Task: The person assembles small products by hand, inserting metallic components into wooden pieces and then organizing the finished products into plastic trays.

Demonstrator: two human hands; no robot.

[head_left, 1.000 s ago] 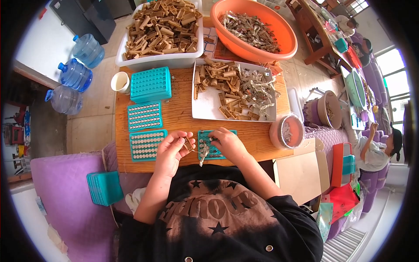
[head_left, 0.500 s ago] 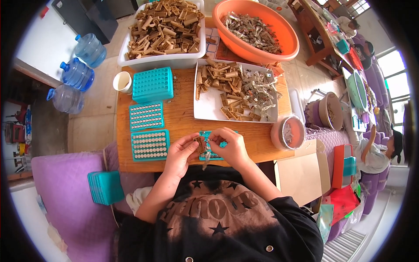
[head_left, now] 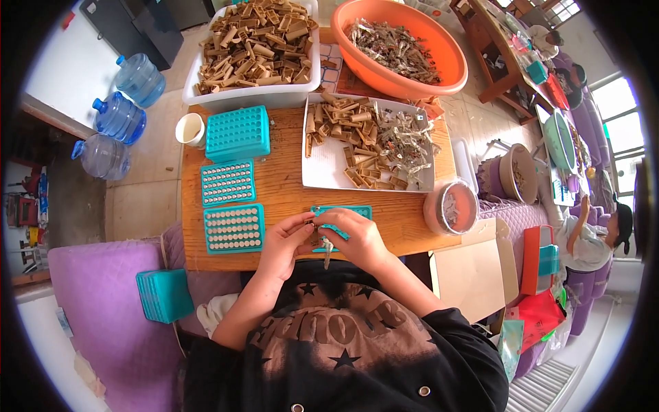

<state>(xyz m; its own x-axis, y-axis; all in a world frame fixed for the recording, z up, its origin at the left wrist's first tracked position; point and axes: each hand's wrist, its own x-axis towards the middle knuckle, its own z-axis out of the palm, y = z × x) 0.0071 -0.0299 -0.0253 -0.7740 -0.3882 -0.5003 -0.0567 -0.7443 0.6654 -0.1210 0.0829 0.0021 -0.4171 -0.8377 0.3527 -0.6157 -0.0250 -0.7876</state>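
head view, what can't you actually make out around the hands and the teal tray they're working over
- Small part between both hands, head view: too small to identify.
- Teal tray: mostly covered by the right hand; its slots cannot be seen.
- Left hand: fingers curl inward, so the grip is hidden.
- Pink round tub: contents too small to tell.

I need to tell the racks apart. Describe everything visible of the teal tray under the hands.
The teal tray looks like plastic, a flat rectangular rack lying on the wooden table near its front edge. Only its far strip and right end show; the left hand and right hand cover the rest. Whether its holes are filled cannot be seen.
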